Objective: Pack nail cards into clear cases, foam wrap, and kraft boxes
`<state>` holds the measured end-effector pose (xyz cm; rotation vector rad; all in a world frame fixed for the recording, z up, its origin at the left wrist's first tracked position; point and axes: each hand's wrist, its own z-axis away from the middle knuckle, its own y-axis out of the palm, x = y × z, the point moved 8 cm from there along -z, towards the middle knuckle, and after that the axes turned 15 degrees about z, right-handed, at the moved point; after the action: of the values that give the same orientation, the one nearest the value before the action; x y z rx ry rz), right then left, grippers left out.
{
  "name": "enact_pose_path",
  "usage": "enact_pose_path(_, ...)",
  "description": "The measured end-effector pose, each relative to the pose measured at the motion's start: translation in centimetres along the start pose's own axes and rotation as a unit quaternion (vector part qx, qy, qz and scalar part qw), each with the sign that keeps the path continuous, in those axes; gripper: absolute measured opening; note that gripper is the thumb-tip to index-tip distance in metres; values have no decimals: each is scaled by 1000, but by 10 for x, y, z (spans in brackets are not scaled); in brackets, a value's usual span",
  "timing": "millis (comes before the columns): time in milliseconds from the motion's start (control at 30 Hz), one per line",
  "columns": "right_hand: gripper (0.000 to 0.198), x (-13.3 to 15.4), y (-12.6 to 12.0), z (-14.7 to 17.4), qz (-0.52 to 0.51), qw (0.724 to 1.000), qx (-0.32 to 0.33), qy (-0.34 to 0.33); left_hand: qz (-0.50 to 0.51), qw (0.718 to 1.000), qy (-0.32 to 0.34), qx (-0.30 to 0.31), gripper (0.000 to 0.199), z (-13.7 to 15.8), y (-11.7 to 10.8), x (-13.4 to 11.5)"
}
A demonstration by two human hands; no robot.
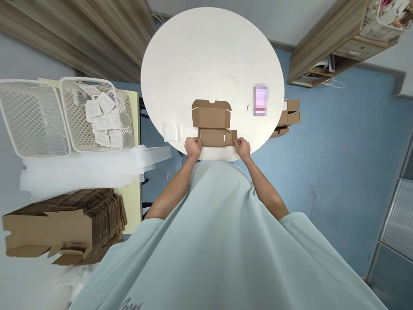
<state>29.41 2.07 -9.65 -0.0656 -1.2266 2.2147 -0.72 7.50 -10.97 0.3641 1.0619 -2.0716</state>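
Observation:
A small brown cardboard box (pixel 213 137) lies before me near the front edge of the round white table (pixel 206 51). Its lid flap (pixel 211 117) is folded back, away from me, and the right end panel sticks out sideways. With fingers curled, my left hand (pixel 193 148) grips the box's left end. At the opposite end my right hand (pixel 243 148) pinches the edge of the right side panel. Left of the box is a white, soft-looking square packet (pixel 171 132), apart from my left hand.
On the table's right lies a phone-shaped item (pixel 260 100), blurred out. A side table at left bears white baskets (pixel 124 116), one with paper slips (pixel 103 113), white sheets (pixel 84 170) and stacked flat cardboard (pixel 48 232). Brown boxes (pixel 292 112) stand beyond the round table's right edge.

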Motion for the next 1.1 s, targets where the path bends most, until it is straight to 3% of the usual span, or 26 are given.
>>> enact_pose_path(133, 16, 15, -7, 9, -4, 1000, -17, -25, 19, 999, -13, -42, 37, 2, -6, 1)
enact_pose_path(467, 13, 47, -14, 16, -5, 997, -10, -74, 40, 998, -25, -52, 33, 1, -4, 5)
enact_pose_path(767, 23, 67, 11, 16, 33, 989, -5, -144, 30, 998, -18, -44, 34, 7, 3, 4)
enact_pose_path(967, 19, 52, 11, -5, -8, 997, 11, -75, 24, 998, -13, -50, 34, 9, 2, 7)
enact_pose_path(1100, 22, 50, 15, -8, 52, 996, 40, -62, 34, 998, -6, -47, 31, 10, 3, 9)
